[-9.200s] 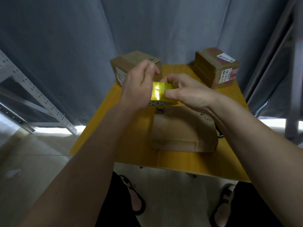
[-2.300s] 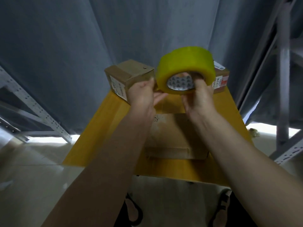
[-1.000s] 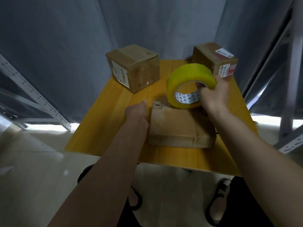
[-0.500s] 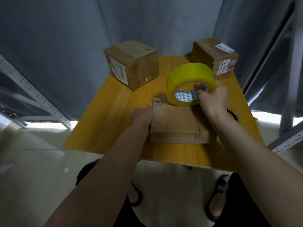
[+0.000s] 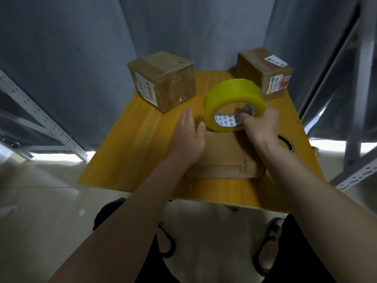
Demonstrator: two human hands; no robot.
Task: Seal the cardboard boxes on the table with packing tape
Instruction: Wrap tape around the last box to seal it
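Observation:
A flat cardboard box (image 5: 226,158) lies in the middle of the yellow table (image 5: 132,144). My right hand (image 5: 261,127) grips a large yellow roll of packing tape (image 5: 230,94), fingers hooked through its core, and holds it at the box's far edge. My left hand (image 5: 188,137) rests with straight fingers on the box's far left corner, just left of the roll. A cube-shaped cardboard box (image 5: 163,80) stands at the back left, and a labelled box (image 5: 265,72) at the back right.
A black ring-shaped object (image 5: 287,142) lies on the table right of the flat box, partly hidden by my right wrist. Grey curtains hang behind the table. Metal shelf frames stand at both sides. My sandalled feet show below the table's near edge.
My left hand has moved from the box's left side up onto its far left corner beside the roll. The roll in my right hand has stayed at the box's far edge.

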